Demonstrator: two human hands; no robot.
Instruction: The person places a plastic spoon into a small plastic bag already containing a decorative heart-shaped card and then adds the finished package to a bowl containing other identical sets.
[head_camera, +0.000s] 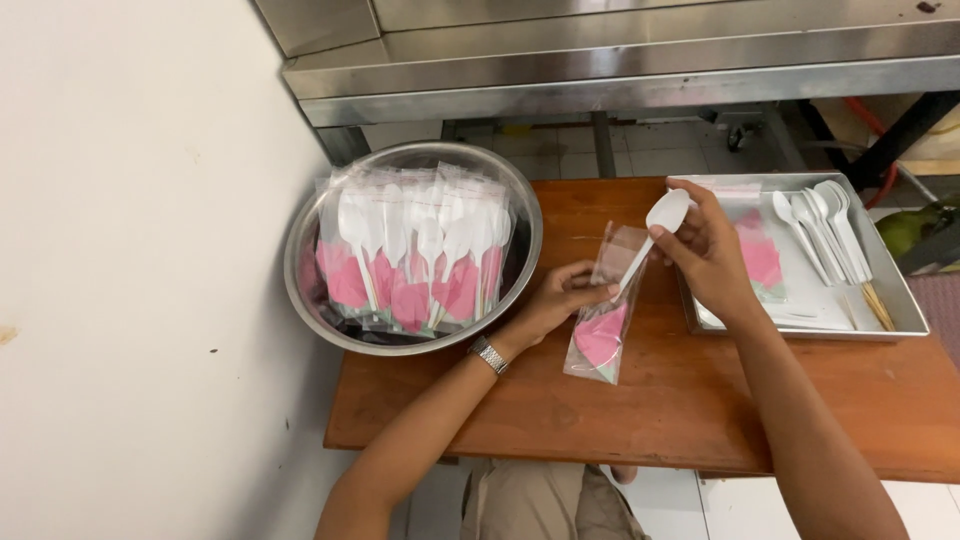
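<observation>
A single head-worn camera looks steeply down from close above the wooden counter, facing a steel appliance base ahead, a white wall at left, the wearer's forearms entering from below.

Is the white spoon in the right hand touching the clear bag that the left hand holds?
Touching. The head view shows the spoon handle slid into the open mouth of the clear bag, which the left hand holds open; the right hand grips the spoon.
</observation>
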